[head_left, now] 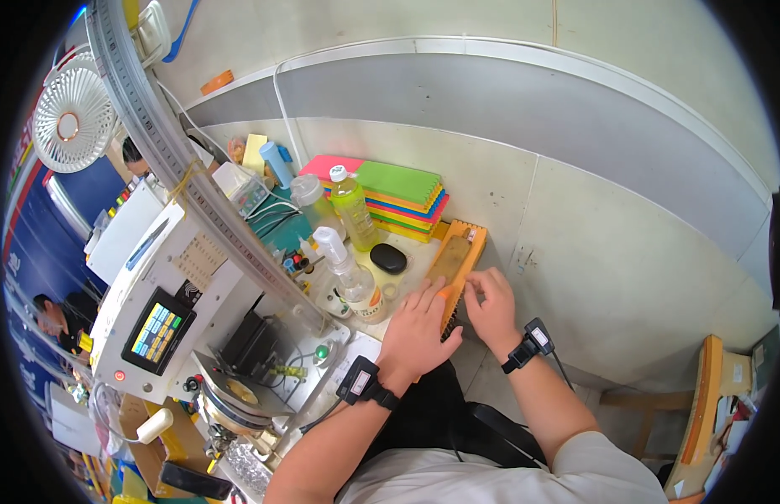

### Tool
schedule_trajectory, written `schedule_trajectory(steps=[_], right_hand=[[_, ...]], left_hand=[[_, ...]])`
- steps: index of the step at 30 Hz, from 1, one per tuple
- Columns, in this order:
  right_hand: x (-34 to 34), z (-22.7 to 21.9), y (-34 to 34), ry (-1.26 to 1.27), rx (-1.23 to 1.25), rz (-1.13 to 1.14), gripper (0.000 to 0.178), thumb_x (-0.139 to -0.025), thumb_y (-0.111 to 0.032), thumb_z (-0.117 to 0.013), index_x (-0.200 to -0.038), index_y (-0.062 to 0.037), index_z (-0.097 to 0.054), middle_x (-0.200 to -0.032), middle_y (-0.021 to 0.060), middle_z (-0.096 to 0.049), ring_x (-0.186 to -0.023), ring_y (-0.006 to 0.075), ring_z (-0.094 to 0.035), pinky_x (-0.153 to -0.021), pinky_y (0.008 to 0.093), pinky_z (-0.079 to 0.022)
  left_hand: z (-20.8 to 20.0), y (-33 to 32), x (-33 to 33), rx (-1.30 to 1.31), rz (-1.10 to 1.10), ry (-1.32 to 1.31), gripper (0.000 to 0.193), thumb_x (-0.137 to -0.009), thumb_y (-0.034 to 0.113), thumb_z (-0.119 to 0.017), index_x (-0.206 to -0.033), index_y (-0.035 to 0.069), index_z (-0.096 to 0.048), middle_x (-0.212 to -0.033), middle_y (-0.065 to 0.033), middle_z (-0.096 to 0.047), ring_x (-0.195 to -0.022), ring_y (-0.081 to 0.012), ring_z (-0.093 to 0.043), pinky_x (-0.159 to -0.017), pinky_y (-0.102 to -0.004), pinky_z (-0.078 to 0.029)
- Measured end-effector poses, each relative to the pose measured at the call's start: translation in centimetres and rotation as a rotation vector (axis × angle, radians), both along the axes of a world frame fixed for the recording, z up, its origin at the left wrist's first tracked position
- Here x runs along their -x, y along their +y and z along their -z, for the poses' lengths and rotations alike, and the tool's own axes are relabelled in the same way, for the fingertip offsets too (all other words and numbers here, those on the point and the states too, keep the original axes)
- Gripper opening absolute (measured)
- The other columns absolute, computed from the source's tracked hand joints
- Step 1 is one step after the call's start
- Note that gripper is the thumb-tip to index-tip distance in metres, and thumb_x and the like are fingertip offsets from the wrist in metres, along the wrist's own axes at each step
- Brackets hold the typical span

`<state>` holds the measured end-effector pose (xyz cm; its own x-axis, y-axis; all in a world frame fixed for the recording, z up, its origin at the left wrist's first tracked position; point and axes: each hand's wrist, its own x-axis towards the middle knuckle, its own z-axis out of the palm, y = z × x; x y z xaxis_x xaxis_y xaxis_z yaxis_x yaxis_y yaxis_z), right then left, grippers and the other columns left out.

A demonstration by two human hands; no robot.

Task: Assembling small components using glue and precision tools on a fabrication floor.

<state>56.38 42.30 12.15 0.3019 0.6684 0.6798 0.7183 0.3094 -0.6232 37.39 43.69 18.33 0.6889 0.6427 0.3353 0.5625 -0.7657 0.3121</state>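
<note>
A long, narrow orange tray [476, 238] with a notched edge lies along the right side of the workbench, with a brownish flat insert in it. My left hand [419, 328] rests across the near part of this tray, palm down, its fingers stretched out and lying flat. A small bright orange patch shows by its fingertips; I cannot tell what it is. My right hand [493, 312] is just off the tray's right edge, its fingers curled and thumb drawn in. Whatever those fingers may hold is hidden. Both wrists wear black straps with small boxes.
Left of the tray stand a clear pump bottle [356, 290], a yellow-green drink bottle [350, 210] and a black oval case [388, 258]. Behind them is a stack of coloured trays [398, 185]. A machine with a touchscreen [157, 330] and metal column [197, 181] fills the left.
</note>
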Motion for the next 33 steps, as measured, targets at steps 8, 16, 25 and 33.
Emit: schedule_trajectory(steps=[8,16,25,33], right_hand=[[0.9,-0.4,-0.5,0.207,0.030,-0.040,0.010,-0.091,-0.002,-0.071,-0.100,-0.0027,-0.066,-0.090,0.0109,-0.063,-0.080,0.0276,-0.066,-0.070,0.0377,-0.053],[0.6,0.8,-0.7,0.143,0.054,0.017,0.008,-0.094,-0.004,-0.070,-0.098,-0.0021,-0.064,-0.087,0.0114,-0.063,-0.072,0.0258,-0.066,-0.066,0.0363,-0.054],[0.0,-1.6,0.4,0.026,-0.035,0.047,0.004,-0.096,-0.004,-0.065,-0.099,-0.0023,-0.063,-0.088,0.0128,-0.062,-0.076,0.0310,-0.065,-0.067,0.0407,-0.051],[6.8,-12.1,-3.1,0.764,-0.222,-0.611,0.006,-0.109,-0.010,-0.053,-0.105,-0.0055,-0.054,-0.086,0.0044,-0.058,-0.080,0.0118,-0.053,-0.078,0.0280,-0.045]], left_hand=[[0.1,-0.1,0.2,-0.016,-0.011,-0.004,0.062,-0.091,0.036,-0.069,-0.134,-0.006,-0.055,-0.160,-0.0204,-0.046,-0.149,-0.0396,-0.041,-0.123,-0.0473,-0.034],[0.3,-0.3,0.2,-0.006,-0.011,-0.003,0.062,-0.091,0.037,-0.069,-0.134,-0.006,-0.056,-0.160,-0.0205,-0.046,-0.149,-0.0395,-0.041,-0.123,-0.0472,-0.034],[0.6,0.5,-0.3,-0.030,-0.008,-0.033,0.064,-0.089,0.038,-0.070,-0.134,-0.007,-0.057,-0.158,-0.0228,-0.048,-0.147,-0.0412,-0.042,-0.122,-0.0474,-0.035],[1.9,-0.3,0.8,-0.021,0.023,-0.200,0.063,-0.090,0.034,-0.068,-0.136,-0.007,-0.055,-0.149,-0.0254,-0.053,-0.144,-0.0415,-0.045,-0.119,-0.0471,-0.038]])
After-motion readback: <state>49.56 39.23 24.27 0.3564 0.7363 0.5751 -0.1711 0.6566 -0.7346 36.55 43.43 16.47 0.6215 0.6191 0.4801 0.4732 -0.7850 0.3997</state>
